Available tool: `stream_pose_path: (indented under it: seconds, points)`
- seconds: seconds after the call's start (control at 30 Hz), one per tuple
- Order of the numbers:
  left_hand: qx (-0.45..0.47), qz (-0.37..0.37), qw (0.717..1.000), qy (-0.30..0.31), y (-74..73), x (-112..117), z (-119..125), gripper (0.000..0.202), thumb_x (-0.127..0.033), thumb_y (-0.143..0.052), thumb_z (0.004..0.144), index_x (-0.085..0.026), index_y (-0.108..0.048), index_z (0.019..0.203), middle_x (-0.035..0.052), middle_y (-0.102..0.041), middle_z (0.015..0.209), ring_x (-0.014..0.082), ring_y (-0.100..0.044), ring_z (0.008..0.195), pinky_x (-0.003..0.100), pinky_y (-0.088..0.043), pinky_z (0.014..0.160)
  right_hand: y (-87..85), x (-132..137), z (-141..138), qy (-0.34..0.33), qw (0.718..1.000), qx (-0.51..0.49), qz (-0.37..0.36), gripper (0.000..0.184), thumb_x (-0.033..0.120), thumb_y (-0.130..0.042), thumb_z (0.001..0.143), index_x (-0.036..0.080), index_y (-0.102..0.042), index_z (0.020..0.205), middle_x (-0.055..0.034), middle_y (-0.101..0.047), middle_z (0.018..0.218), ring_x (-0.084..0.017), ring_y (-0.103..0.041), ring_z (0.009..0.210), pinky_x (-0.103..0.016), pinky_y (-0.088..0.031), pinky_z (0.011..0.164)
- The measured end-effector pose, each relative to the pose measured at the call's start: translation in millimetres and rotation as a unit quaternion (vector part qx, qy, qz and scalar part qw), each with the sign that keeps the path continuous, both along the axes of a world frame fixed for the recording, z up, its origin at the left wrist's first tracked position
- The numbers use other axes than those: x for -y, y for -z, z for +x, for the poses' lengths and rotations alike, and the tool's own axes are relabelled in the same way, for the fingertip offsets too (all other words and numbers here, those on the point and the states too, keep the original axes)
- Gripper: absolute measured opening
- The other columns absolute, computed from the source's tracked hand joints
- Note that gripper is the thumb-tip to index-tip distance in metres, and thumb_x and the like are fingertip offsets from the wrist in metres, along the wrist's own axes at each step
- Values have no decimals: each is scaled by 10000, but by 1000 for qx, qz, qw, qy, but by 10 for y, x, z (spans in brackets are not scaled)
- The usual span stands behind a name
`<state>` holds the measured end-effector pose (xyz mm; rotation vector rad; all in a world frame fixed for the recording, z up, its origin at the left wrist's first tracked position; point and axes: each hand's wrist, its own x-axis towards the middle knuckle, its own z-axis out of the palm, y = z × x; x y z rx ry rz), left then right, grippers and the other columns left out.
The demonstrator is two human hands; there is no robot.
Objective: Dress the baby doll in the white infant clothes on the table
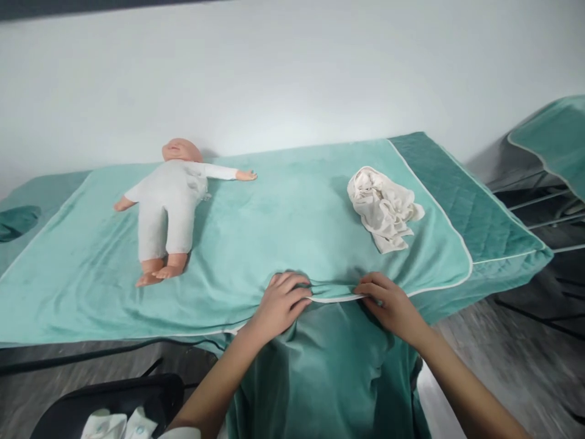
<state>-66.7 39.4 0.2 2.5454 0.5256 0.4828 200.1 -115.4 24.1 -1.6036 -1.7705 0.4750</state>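
A light green blanket (287,213) with white piping lies spread over a bed. My left hand (283,303) is closed on its front edge, the fingers curled over the fabric. A short way to the right, my right hand (386,303) pinches the same edge, and the piping sags a little between the two. Below them hangs darker green fabric (329,372). On the blanket's left part a baby doll (171,192) in white clothing rests on its back with its arms spread. A crumpled white cloth (384,207) lies beyond my right hand, apart from it.
Quilted dark green bedding (478,204) shows at the bed's right end. A black chair (114,399) with small white packets (107,425) on it stands at the lower left. Metal bars (543,200) and more green fabric (555,137) are at the right. A white wall (292,73) backs the bed.
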Motion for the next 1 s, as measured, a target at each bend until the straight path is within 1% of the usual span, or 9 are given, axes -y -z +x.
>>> stream_pose_path:
  seconds: [0.2,0.27,0.43,0.5,0.6,0.73,0.83,0.93,1.0]
  points:
    - [-5,-19,999,-31,-30,26,60,273,-336,-565,1017,-210,-659,794,30,-729,1143,198,-616,1076,405,-407,892,20,-97,100,-40,995,-89,-36,104,257,-583,1017,223,-678,1000,-58,-670,1035,-177,-654,970,-323,-529,868]
    - [-15,12,998,-53,-4,78,72,321,-340,-577,1008,-202,-647,727,41,-728,1094,210,-606,1038,410,-410,857,69,-152,100,-56,992,-83,-78,203,344,-556,1042,211,-670,939,-43,-679,945,-169,-654,885,-310,-526,817]
    - [-77,121,988,-56,14,130,78,399,-318,-558,1007,-211,-628,629,42,-658,717,211,-579,753,406,-403,723,177,-191,60,3,989,102,-106,350,374,-456,1080,205,-656,849,-24,-683,839,-169,-659,755,-294,-462,658]
    - [-104,106,989,-16,-68,56,90,395,-313,-553,1008,-216,-634,634,25,-637,655,193,-577,666,391,-402,688,149,-209,62,-16,981,165,-97,343,367,-469,1074,209,-666,842,-17,-683,805,-173,-665,717,-298,-437,609]
    - [-119,13,992,35,-268,-171,201,363,-355,-511,1030,-231,-679,733,8,-664,696,168,-605,649,345,-398,634,7,-307,141,-39,983,158,-86,301,350,-480,1070,224,-676,879,-9,-687,796,-164,-667,702,-293,-462,612]
    - [-37,-118,992,19,-447,-634,680,402,-439,-453,1045,-219,-688,804,6,-672,763,147,-611,707,292,-435,669,-255,-645,433,64,991,109,47,163,255,-519,1037,233,-674,1079,-68,-730,1097,-201,-698,1013,-324,-547,876]
    - [32,-230,973,-11,-382,-1015,1287,361,-462,-500,1008,-204,-680,831,1,-658,735,137,-604,689,270,-465,668,-384,-1059,796,191,958,155,146,220,279,-575,990,217,-668,1180,-126,-691,1270,-281,-627,1217,-449,-486,1070]
    - [114,-340,929,-90,-211,-1298,1933,315,-429,-502,998,-218,-651,1179,53,-719,1025,145,-673,786,262,-516,672,-376,-1505,1164,356,911,181,99,421,357,-646,920,161,-621,1292,-194,-625,1383,-362,-555,1305,-534,-440,1097]
    - [119,-325,930,-124,-106,-1403,2281,376,-463,-572,967,-219,-618,1249,74,-711,1137,166,-691,866,286,-530,737,-290,-1746,1314,431,892,139,7,507,440,-636,912,137,-605,1318,-218,-642,1344,-373,-599,1233,-517,-476,1019]
